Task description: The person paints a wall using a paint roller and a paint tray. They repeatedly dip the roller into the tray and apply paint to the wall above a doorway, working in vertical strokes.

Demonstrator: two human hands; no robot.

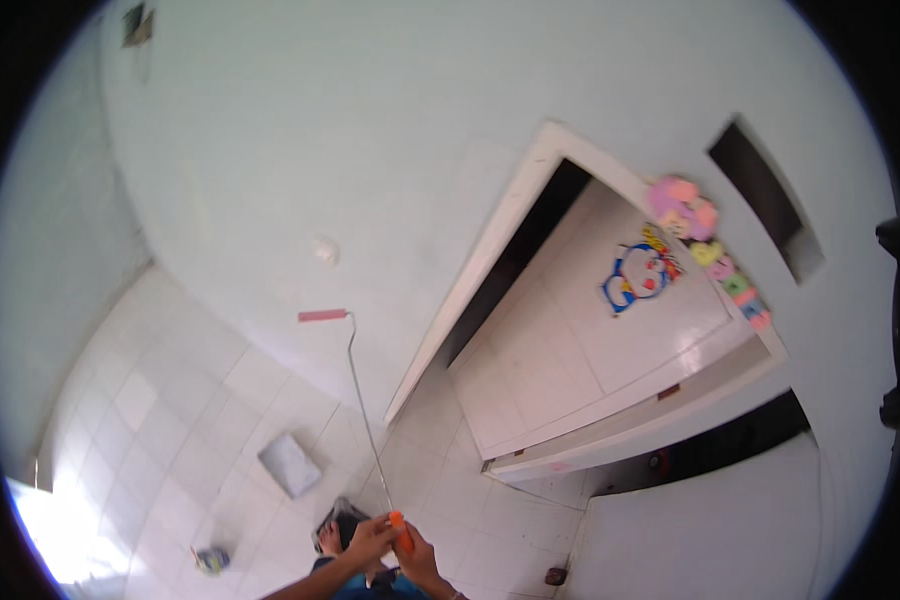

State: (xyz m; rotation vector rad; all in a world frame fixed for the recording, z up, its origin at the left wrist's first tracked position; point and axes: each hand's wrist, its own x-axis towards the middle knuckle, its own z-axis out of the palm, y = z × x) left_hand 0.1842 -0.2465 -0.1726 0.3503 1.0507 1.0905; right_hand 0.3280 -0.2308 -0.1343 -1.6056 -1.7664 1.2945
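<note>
A paint roller stretches up and away from me, with a pink sleeve (322, 316) at the far end of a long bent metal rod (361, 397). Its orange handle (400, 529) is wrapped by my right hand (420, 561). My left hand (372, 538) grips at the handle's top, where the rod enters. The sleeve appears in front of the pale wall (270, 165); whether it touches is unclear. Below it, a shallow rectangular tray (290, 466), whitish inside, lies on the tiled floor (202, 420).
A white door (570, 322) with a cartoon sticker (637, 277) stands ajar at right, colourful letters (724, 270) along its frame. My bare foot (330, 537) is on a dark object (347, 516). A small container (211, 559) stands at lower left, and a brown object (556, 576) at lower right.
</note>
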